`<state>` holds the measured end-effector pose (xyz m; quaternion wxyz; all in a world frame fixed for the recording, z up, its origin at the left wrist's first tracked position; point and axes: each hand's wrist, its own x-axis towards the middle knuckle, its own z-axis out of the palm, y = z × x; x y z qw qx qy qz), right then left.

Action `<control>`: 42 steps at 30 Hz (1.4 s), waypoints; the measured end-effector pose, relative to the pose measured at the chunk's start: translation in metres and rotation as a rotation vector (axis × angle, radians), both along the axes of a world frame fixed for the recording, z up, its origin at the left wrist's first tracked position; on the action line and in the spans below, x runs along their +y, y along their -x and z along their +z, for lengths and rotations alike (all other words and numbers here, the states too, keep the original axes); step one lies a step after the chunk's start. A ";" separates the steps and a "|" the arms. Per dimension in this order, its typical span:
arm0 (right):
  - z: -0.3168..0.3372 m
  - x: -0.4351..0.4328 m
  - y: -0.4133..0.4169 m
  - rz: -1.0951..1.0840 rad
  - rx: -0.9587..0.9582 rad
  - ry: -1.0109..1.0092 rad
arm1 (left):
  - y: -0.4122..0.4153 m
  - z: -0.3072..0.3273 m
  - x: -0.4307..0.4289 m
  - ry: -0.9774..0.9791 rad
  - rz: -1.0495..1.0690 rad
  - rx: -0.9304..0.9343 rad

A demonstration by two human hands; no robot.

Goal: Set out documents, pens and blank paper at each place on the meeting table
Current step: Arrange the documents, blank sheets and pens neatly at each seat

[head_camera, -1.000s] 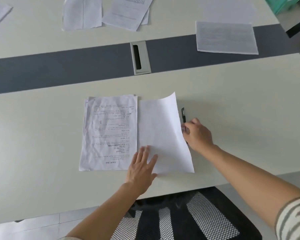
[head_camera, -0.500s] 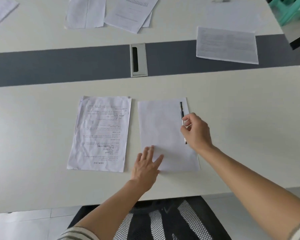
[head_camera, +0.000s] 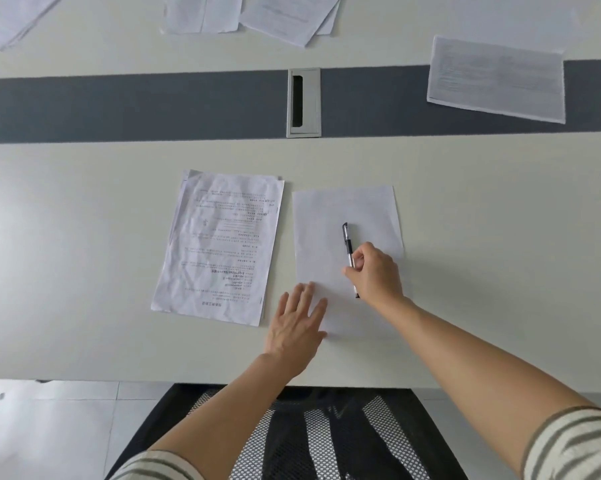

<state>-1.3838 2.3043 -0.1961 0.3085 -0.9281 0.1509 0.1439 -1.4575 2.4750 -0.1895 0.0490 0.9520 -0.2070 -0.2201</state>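
Note:
A printed, creased document (head_camera: 219,247) lies on the meeting table (head_camera: 67,254) in front of me. Right beside it lies a blank white sheet (head_camera: 330,216). My right hand (head_camera: 375,271) is shut on a black pen (head_camera: 348,244), holding it over the middle of the blank sheet with its cap end pointing away from me. My left hand (head_camera: 297,323) rests flat, fingers spread, on the sheet's near left corner.
A grey strip with a metal cable port (head_camera: 304,102) crosses the table. Beyond it lie more papers (head_camera: 288,15), and a printed document (head_camera: 496,77) sits at the right. A black mesh chair (head_camera: 309,434) stands at the near edge under my arms.
The blank sheet, curled up a second ago, now lies flat beside the document. My right hand has carried the pen from the sheet's right edge to its middle.

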 end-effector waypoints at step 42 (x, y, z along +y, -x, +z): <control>0.064 0.158 -0.032 -0.212 0.086 -0.631 | -0.097 0.016 0.218 0.573 1.026 0.242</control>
